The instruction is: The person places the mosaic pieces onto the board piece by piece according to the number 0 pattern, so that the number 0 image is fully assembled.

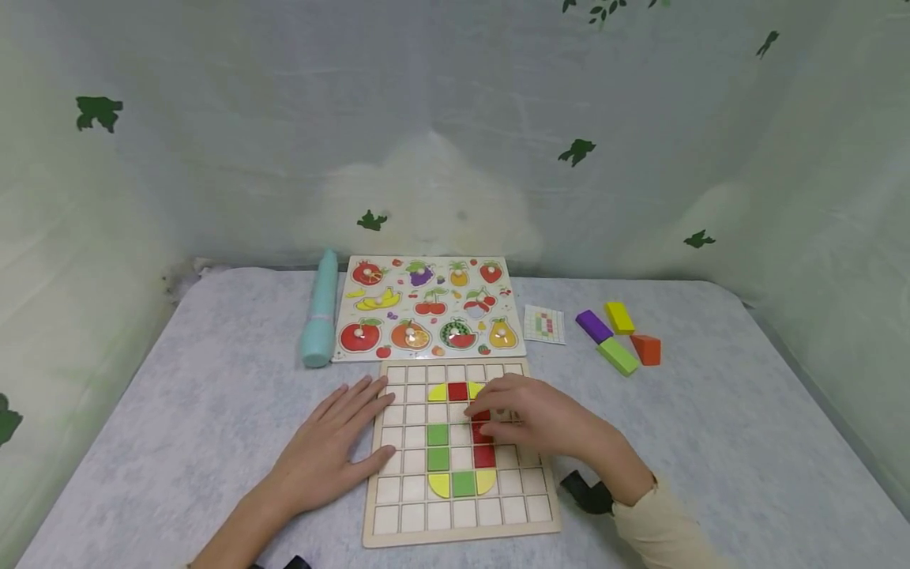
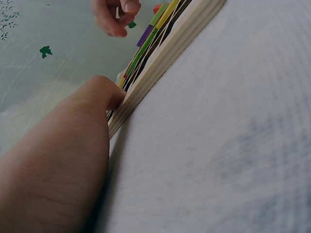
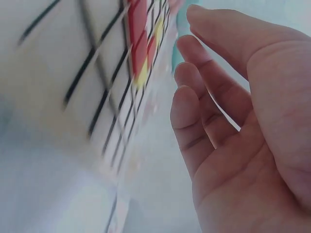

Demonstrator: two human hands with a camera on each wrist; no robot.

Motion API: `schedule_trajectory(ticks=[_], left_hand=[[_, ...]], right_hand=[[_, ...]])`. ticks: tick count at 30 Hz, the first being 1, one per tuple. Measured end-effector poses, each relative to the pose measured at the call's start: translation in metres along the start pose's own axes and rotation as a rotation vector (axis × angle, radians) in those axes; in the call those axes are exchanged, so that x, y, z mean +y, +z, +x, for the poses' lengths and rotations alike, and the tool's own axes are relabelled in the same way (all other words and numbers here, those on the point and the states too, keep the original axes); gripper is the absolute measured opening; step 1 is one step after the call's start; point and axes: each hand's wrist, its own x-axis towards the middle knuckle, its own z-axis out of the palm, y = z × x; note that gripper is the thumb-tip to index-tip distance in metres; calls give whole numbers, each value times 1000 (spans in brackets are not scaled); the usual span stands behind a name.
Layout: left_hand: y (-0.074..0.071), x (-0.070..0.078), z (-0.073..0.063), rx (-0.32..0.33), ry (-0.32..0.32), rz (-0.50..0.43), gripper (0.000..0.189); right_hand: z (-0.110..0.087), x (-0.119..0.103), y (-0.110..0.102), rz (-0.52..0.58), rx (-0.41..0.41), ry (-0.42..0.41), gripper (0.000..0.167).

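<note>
A wooden grid board (image 1: 464, 514) lies on the table, its squares partly filled with red, green and yellow tiles in a ring. My left hand (image 1: 334, 438) lies flat at the board's left side, with fingertips and thumb touching the edge. Over the right part of the ring is my right hand (image 1: 540, 415). Its fingers are loosely bent and hold nothing in the right wrist view, apart from the board. Beneath it a column of red tiles (image 1: 484, 456) is partly hidden. Two green tiles (image 1: 438, 458) form the ring's left side.
Behind the board lies a fruit puzzle (image 1: 441, 316) with a small pattern card (image 1: 544, 325) to its right. A teal cylindrical case (image 1: 323, 316) stands beside the puzzle's left. To the right are purple (image 1: 593, 325), yellow (image 1: 620, 318), light green (image 1: 617, 356) and orange blocks (image 1: 647, 350).
</note>
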Motion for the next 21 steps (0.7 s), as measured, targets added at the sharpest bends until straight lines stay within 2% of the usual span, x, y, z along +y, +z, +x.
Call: schedule_trajectory(ticks=[9, 21], left_hand=[[1, -1, -1, -1, 1, 6, 73], [-1, 0, 0, -5, -1, -2, 73]], right_hand=[[-44, 34, -17, 9, 94, 112, 31], [-89, 70, -20, -29, 106, 219, 36]])
